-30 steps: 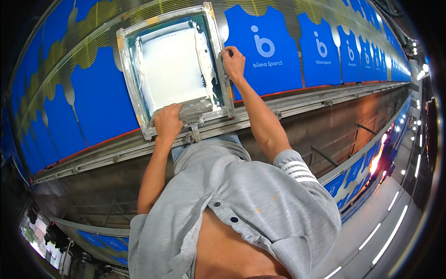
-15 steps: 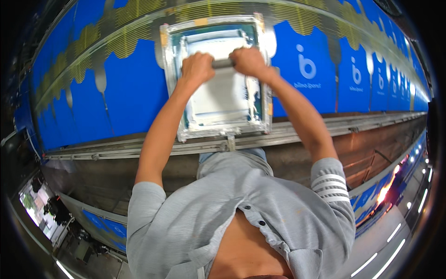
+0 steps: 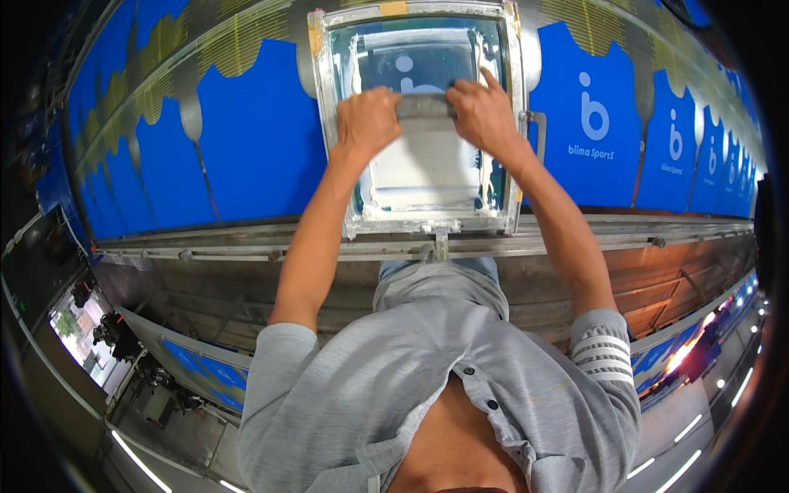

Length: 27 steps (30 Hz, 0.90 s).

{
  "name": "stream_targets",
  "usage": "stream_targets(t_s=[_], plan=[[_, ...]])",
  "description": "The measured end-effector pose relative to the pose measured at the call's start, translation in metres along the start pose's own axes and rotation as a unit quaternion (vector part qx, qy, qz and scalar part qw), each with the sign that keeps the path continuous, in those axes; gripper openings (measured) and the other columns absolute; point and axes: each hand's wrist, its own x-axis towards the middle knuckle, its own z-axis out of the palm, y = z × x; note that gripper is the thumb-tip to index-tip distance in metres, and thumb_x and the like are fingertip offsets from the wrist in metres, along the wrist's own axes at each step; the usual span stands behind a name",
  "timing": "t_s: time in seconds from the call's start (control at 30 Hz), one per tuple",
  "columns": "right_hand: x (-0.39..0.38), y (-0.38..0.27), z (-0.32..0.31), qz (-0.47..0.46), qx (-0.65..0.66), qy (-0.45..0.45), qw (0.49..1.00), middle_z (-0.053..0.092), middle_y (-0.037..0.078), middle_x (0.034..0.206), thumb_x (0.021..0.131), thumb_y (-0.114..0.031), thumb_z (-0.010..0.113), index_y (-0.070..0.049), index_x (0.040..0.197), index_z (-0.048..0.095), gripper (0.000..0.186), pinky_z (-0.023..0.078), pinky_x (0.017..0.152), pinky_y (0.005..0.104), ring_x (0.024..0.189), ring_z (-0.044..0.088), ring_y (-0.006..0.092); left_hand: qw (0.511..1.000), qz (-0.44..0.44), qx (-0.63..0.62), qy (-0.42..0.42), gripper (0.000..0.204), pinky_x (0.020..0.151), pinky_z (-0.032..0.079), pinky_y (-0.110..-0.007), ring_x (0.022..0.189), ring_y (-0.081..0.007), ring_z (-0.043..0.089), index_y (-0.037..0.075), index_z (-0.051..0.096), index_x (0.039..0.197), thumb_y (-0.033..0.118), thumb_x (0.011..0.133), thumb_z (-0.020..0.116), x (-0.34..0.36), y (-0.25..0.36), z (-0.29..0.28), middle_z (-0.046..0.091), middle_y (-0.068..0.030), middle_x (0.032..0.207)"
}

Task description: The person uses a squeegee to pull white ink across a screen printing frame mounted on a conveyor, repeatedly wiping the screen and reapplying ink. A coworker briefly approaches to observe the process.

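Observation:
A metal-framed printing screen [image 3: 326,99] lies over the row of blue garment pieces, with thick white ink [image 3: 419,172] on its mesh. Both my hands grip a grey squeegee [image 3: 423,107] laid across the screen's upper-middle part: my left hand [image 3: 367,119] at its left end, my right hand [image 3: 483,113] at its right end, index finger raised along it. Above the squeegee part of a pale logo shows through the mesh; below it the ink forms a solid white area.
Blue sleeveless pieces with pale logos [image 3: 579,107] run to the right, plain blue ones [image 3: 255,140] to the left. A metal rail [image 3: 575,238] follows the near edge. A second row of blue pieces [image 3: 197,361] is behind me at lower left and right.
My right hand left the frame's side and joined my left on the squeegee, which moved from the screen's near end to its upper part. The logo now shows through. The view has shifted.

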Motion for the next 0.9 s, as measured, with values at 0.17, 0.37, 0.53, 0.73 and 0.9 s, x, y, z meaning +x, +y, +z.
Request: stream_targets(t_s=[0.17,0.37,0.53,0.73,0.9], plan=[[-0.094,-0.053,-0.001,0.01,0.035,-0.033,0.999,0.059,0.009,0.081,0.076,-0.002,0.061,-0.006,0.082,0.065,0.008,0.04,0.109,0.0553,0.085,0.063,0.0283,0.997,0.012,-0.042,0.056,0.033,0.07,0.058,-0.042,0.086,-0.0313,0.072,0.009,0.077,0.097,0.0,0.069,0.061,-0.109,0.029,0.038,0.075,-0.0096,0.098],[-0.133,-0.069,-0.006,0.031,0.072,-0.094,0.992,0.064,0.013,0.098,0.08,-0.016,0.069,-0.002,0.099,0.068,0.023,0.04,0.106,0.0589,0.1,0.063,0.0295,0.999,0.025,0.001,0.03,0.027,0.085,0.054,-0.042,0.097,-0.0308,0.07,0.003,0.074,0.091,-0.002,0.065,0.067,-0.142,0.057,0.031,0.073,-0.0126,0.096],[-0.108,-0.017,-0.03,0.178,0.288,-0.003,0.941,0.067,0.019,0.123,0.084,-0.042,0.076,-0.002,0.125,0.066,0.058,0.045,0.104,0.0421,0.117,0.061,0.0352,0.987,0.087,0.011,0.135,0.032,0.089,0.054,-0.043,0.105,-0.0327,0.069,0.001,0.071,0.101,-0.002,0.069,0.067,-0.147,0.074,0.07,0.072,-0.0157,0.103],[-0.116,0.064,-0.007,0.379,0.219,0.196,0.877,0.067,0.023,0.121,0.088,-0.044,0.073,-0.002,0.124,0.067,0.056,0.047,0.099,0.0417,0.113,0.062,0.0362,0.991,0.001,-0.026,-0.129,0.03,0.071,0.055,-0.049,0.086,-0.0368,0.07,0.003,0.076,0.09,0.004,0.062,0.064,-0.132,0.092,0.049,0.073,-0.0199,0.096],[-0.106,0.078,0.031,0.419,0.252,0.157,0.858,0.069,0.023,0.11,0.089,-0.041,0.07,-0.001,0.127,0.063,0.055,0.05,0.09,0.0407,0.101,0.065,0.0356,0.906,-0.081,-0.051,-0.413,0.027,0.073,0.053,-0.05,0.089,-0.0393,0.07,-0.002,0.077,0.088,0.007,0.062,0.074,-0.027,0.081,0.047,0.071,-0.027,0.097]])
